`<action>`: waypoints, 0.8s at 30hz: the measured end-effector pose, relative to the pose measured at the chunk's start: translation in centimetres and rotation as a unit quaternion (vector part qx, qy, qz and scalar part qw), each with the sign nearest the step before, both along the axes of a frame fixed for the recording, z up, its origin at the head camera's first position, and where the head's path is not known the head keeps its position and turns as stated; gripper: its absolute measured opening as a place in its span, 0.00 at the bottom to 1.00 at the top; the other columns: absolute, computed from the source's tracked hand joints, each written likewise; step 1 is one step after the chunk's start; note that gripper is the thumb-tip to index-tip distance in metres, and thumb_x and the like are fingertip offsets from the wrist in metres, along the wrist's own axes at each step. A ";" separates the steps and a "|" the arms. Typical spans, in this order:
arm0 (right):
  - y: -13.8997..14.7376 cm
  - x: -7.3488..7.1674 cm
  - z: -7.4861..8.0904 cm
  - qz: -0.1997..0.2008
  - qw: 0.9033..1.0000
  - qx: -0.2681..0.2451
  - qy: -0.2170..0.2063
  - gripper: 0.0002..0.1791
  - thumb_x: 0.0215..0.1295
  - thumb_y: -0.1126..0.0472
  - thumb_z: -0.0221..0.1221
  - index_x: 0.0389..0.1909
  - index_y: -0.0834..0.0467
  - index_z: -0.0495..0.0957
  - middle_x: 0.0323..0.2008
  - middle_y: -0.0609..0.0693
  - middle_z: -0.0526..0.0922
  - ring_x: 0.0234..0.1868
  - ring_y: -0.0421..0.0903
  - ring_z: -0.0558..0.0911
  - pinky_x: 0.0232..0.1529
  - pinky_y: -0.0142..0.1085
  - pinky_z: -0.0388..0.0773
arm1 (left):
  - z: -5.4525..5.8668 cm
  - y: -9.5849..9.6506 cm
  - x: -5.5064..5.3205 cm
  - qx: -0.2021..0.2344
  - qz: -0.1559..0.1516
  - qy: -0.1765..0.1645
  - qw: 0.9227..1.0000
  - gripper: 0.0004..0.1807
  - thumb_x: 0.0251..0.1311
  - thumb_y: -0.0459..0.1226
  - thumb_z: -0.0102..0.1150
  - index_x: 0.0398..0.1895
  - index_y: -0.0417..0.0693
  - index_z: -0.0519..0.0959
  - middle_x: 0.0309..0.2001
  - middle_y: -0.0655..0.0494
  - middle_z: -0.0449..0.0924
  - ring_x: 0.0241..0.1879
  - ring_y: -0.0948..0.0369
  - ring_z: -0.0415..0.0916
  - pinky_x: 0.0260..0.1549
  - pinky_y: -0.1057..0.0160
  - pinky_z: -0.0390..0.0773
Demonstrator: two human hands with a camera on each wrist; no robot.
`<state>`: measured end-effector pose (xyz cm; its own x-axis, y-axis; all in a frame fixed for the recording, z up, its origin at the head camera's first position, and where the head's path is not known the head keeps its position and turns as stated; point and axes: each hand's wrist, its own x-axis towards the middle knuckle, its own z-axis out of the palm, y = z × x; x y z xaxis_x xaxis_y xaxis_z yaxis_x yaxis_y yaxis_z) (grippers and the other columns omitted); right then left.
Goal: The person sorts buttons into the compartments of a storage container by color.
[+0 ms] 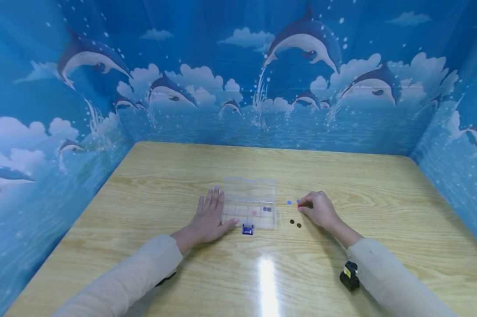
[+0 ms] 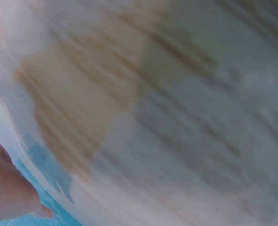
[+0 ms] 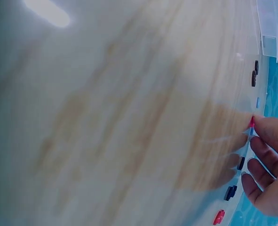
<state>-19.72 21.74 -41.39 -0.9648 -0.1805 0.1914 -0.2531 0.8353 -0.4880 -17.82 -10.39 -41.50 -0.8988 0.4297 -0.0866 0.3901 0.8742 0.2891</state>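
At the far left, the wooden table's [image 1: 151, 169] left edge slants away along a dolphin-print curtain [image 1: 207, 119], with a broad stretch of wood grain between that edge and the person's left hand [image 1: 208, 222]. This hand lies with its fingers straight, pressed alongside the left end of one clear plastic compartment box [image 1: 228, 223], its thumb reaching over the box's near left corner. The single lid [image 1: 250, 189] stands open on the far side, and one blue clasp [image 1: 247, 229] sits at the near edge. Inside are three small discs: one pink disc [image 1: 254, 212] around the middle, then two grey discs [image 1: 267, 209] side by side near the right end. Right of the box lie two dark discs [image 1: 295, 223], just apart, and two blue discs [image 1: 289, 202] farther back, the second beside the right fingertips. The right hand [image 1: 321, 210], well apart from the left, pinches one red disc [image 1: 299, 206] between thumb and fingers. The right-wrist view shows more black pieces [image 3: 230, 192] and red [image 3: 218, 216] beyond this hand, too overlapped to count. Wide table surface extends onward to the right edge.
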 end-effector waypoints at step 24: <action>-0.3 0.0 0.0 -0.016 1.000 0.001 -0.004 0.02 0.53 0.67 0.64 0.25 0.63 0.81 0.28 0.55 0.82 0.35 0.50 0.72 0.36 0.40 0.69 | 0.2 0.0 0.1 -0.001 0.002 -0.002 1.000 0.49 0.64 0.63 0.34 0.71 0.34 0.34 0.72 0.38 0.26 0.72 0.43 0.27 0.70 0.44 0.31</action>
<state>-19.76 21.48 -41.42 -0.9715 -0.1498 0.1835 -0.2224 0.8438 -0.4884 -17.73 -10.40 -41.34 -0.9000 0.4265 -0.0903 0.3863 0.8761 0.2885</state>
